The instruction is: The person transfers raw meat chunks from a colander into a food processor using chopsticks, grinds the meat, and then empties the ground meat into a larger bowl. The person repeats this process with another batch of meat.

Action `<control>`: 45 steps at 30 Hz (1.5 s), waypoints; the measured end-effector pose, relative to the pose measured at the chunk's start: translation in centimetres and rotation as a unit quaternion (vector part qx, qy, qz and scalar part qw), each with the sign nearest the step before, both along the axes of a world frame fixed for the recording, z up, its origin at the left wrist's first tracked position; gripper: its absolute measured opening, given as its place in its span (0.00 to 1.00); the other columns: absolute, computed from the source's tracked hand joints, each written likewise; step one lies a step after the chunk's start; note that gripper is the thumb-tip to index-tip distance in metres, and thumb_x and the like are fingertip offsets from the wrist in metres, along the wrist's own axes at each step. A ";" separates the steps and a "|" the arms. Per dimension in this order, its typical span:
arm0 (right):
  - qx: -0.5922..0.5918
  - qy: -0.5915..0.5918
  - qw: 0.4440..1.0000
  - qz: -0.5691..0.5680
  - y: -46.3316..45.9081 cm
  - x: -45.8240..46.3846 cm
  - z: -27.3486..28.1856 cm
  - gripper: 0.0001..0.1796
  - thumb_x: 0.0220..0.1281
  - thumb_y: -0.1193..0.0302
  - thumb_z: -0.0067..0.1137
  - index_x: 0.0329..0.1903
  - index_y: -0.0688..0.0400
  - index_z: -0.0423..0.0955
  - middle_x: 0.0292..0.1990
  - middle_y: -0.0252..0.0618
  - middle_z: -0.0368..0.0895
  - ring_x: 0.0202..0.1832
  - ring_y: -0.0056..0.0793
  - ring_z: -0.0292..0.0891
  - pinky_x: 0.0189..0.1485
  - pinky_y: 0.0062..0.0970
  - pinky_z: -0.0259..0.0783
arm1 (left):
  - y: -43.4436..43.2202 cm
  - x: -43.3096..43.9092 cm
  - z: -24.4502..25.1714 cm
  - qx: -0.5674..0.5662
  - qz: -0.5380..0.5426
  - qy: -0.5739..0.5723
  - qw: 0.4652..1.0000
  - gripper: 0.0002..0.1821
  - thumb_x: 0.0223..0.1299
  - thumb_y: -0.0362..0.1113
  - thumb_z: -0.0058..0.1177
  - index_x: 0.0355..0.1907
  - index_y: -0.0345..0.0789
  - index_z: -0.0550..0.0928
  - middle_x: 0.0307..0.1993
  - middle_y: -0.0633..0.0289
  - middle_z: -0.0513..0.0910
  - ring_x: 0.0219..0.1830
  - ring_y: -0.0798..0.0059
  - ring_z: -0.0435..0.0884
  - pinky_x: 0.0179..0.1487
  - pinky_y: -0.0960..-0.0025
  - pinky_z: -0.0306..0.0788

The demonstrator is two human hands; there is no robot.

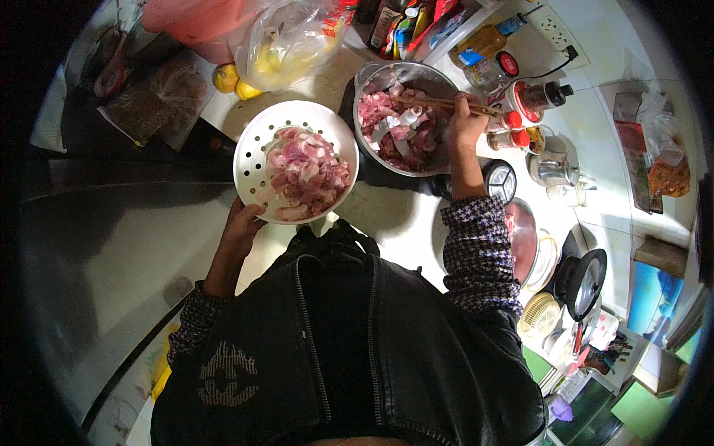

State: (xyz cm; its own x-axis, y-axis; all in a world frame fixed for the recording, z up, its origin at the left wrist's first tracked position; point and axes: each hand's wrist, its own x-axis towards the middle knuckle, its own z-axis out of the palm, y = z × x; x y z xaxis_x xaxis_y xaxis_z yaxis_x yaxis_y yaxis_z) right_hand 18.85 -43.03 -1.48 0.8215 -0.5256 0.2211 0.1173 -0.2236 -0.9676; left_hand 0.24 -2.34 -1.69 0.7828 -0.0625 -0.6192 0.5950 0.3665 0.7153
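My left hand (241,227) grips the lower left rim of a white perforated steamer plate (256,136), which carries a heap of raw meat pieces (309,170). Wooden chopsticks (432,103) are held in my right hand (467,125), their tips reaching into a steel meat grinder bowl (440,75). Inside that bowl, more raw meat (376,108) lies around a white blade hub (404,117). Plate and bowl sit side by side, their rims close together. Whether the chopsticks pinch any meat I cannot tell.
Several seasoning jars (507,139) and a bottle (485,44) line the wall at right. Behind the plate are a clear plastic bag of yellow fruit (279,56) and a pink container (195,22). A bowl of meat (521,240) is partly hidden by my right sleeve.
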 end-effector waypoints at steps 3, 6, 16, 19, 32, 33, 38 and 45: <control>-0.029 0.005 1.000 -0.003 0.9 0.8 -0.1 0.07 0.56 0.75 0.55 0.34 0.68 0.73 0.31 0.40 0.77 0.30 0.26 0.72 0.34 0.27 0.72 | 0.0 0.2 0.3 0.002 -0.009 -0.002 1.000 0.30 0.47 0.32 0.48 0.57 0.31 0.62 0.50 0.57 0.70 0.50 0.65 0.72 0.54 0.60 0.68; 0.044 0.008 0.999 -0.024 1.5 0.9 1.1 0.07 0.55 0.75 0.54 0.33 0.66 0.74 0.30 0.42 0.78 0.32 0.28 0.74 0.37 0.25 0.70 | 0.0 0.3 0.3 -0.002 -0.010 0.002 1.000 0.31 0.47 0.31 0.48 0.58 0.31 0.62 0.50 0.57 0.70 0.50 0.65 0.71 0.54 0.59 0.68; 0.282 -0.047 0.957 0.050 -0.8 -4.8 9.2 0.09 0.60 0.73 0.49 0.39 0.66 0.71 0.38 0.43 0.74 0.38 0.35 0.74 0.34 0.34 0.80 | 0.2 0.3 -0.5 -0.027 0.015 -0.032 0.999 0.32 0.46 0.30 0.50 0.58 0.32 0.62 0.50 0.56 0.70 0.51 0.65 0.71 0.55 0.61 0.68; 0.274 -0.083 0.952 0.104 1.0 -7.2 12.5 0.10 0.63 0.70 0.48 0.39 0.65 0.71 0.39 0.43 0.74 0.39 0.33 0.75 0.36 0.30 0.79 | 0.3 0.4 0.0 -0.009 0.001 -0.019 1.000 0.33 0.44 0.32 0.50 0.58 0.31 0.61 0.52 0.54 0.69 0.54 0.62 0.69 0.59 0.59 0.65; 0.111 0.085 0.965 0.223 14.0 -15.2 16.0 0.08 0.62 0.75 0.51 0.40 0.67 0.73 0.34 0.43 0.79 0.34 0.29 0.78 0.33 0.25 0.78 | 2.8 0.3 2.8 -0.195 -0.024 -0.046 0.980 0.28 0.47 0.28 0.48 0.56 0.30 0.65 0.48 0.57 0.73 0.49 0.66 0.74 0.54 0.64 0.68; 0.063 0.070 0.973 0.209 14.7 -15.8 15.7 0.08 0.62 0.75 0.51 0.40 0.66 0.74 0.34 0.41 0.79 0.35 0.26 0.77 0.37 0.22 0.75 | 2.7 0.5 2.9 -0.184 -0.031 -0.056 0.981 0.28 0.47 0.27 0.48 0.55 0.30 0.66 0.48 0.57 0.74 0.48 0.67 0.74 0.53 0.65 0.68; -0.035 0.010 0.979 0.198 15.4 -20.3 16.3 0.06 0.59 0.78 0.53 0.37 0.67 0.76 0.37 0.44 0.79 0.39 0.30 0.75 0.44 0.25 0.70 | 2.7 1.0 3.6 -0.137 -0.114 -0.059 0.982 0.19 0.49 0.31 0.50 0.47 0.29 0.71 0.43 0.59 0.76 0.43 0.72 0.75 0.48 0.70 0.68; -0.037 -0.096 0.993 0.062 9.6 -29.4 22.4 0.07 0.60 0.76 0.52 0.37 0.67 0.75 0.31 0.42 0.79 0.29 0.23 0.76 0.31 0.21 0.72 | -2.5 1.8 5.8 -0.247 -0.169 -0.077 0.951 0.31 0.45 0.28 0.48 0.58 0.30 0.64 0.56 0.56 0.69 0.59 0.63 0.66 0.63 0.58 0.59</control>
State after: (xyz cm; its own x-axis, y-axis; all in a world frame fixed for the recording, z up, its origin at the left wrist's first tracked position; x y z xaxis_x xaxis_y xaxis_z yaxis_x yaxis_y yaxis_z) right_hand -10.57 -33.39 20.94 0.8178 -0.3995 0.4141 0.3291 -0.2656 -0.9062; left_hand 2.00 -4.83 4.11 0.7454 -0.5804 -0.3280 0.6404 0.4868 0.5940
